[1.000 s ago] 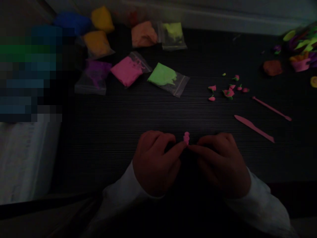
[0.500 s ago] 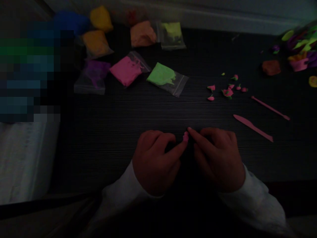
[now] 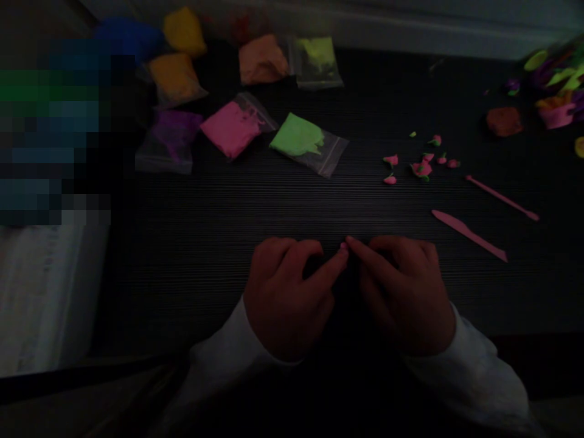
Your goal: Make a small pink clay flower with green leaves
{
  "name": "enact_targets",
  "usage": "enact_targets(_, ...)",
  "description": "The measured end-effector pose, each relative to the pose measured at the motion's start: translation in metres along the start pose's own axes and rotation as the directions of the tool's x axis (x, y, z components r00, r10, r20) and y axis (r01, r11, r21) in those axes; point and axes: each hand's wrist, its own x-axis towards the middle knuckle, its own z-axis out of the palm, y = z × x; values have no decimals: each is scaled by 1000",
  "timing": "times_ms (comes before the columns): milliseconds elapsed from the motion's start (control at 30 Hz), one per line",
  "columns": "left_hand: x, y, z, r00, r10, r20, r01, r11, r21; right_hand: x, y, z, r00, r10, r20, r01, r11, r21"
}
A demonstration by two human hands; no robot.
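Both my hands rest near the front of a dark ridged table (image 3: 228,225). My left hand (image 3: 285,295) and my right hand (image 3: 404,292) meet fingertip to fingertip and pinch a tiny pink clay piece (image 3: 343,247), which is almost hidden between the fingers. The other fingers of both hands are curled. White sleeves cover both wrists.
Two pink plastic modelling tools (image 3: 469,227) (image 3: 502,198) lie to the right. Small pink and green clay bits (image 3: 422,164) sit behind them. Bags of clay lie at the back: green (image 3: 303,139), pink (image 3: 232,125), purple (image 3: 171,137), orange (image 3: 262,59). Finished clay shapes (image 3: 554,91) crowd the far right corner.
The pink clay piece stood clearly above my fingertips a second ago; now my right fingers have closed over it and only a sliver shows.
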Motion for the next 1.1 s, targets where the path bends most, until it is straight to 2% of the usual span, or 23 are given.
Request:
enact_targets(333,2,3,3,999,-29,30,28,999,30,1,-1,0,1000,6,4,-6,1000,-9)
enact_targets(467,3,5,4,998,-58,18,57,998,35,1,-1,0,1000,12,13,-12,1000,-9)
enact_targets(1100,2,3,2,999,-52,-10,52,998,-29,2,-1,0,999,26,29,-26,999,20)
